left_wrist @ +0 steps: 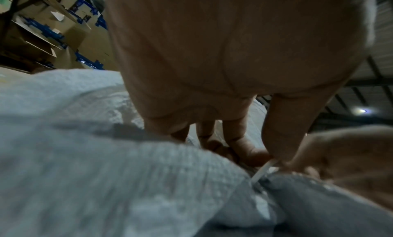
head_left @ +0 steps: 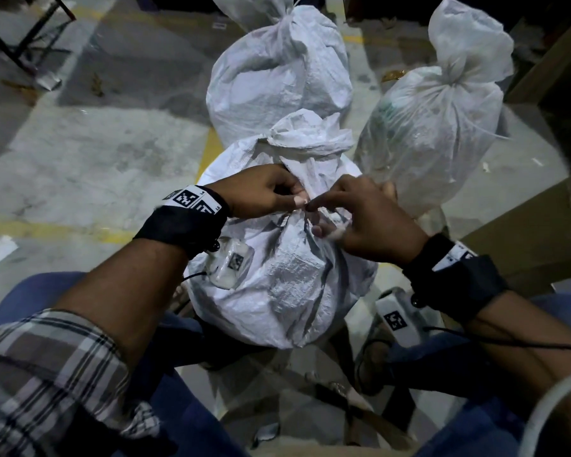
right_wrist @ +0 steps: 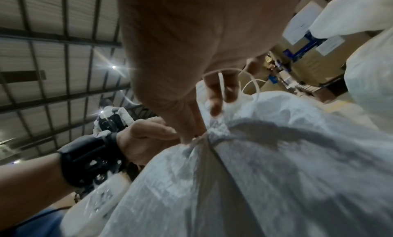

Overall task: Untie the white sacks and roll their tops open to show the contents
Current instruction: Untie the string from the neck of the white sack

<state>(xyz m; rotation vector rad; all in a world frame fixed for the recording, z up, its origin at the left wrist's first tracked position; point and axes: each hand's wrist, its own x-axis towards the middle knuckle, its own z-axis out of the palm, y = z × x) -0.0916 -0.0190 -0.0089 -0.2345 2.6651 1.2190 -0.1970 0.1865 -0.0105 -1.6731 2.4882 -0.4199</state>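
A white woven sack stands between my knees, its neck gathered and bound by a thin white string. My left hand pinches the string at the knot from the left. From the right, my right hand pinches at the same knot, with a string loop running over its fingers. The sack's crumpled top flops away from me above the tie. Two more tied white sacks stand behind, one in the middle and one to the right.
Cardboard boxes stand close on the right. The concrete floor has yellow lines and scraps of litter. A dark metal frame is at the far left. Stacked cartons show in the left wrist view.
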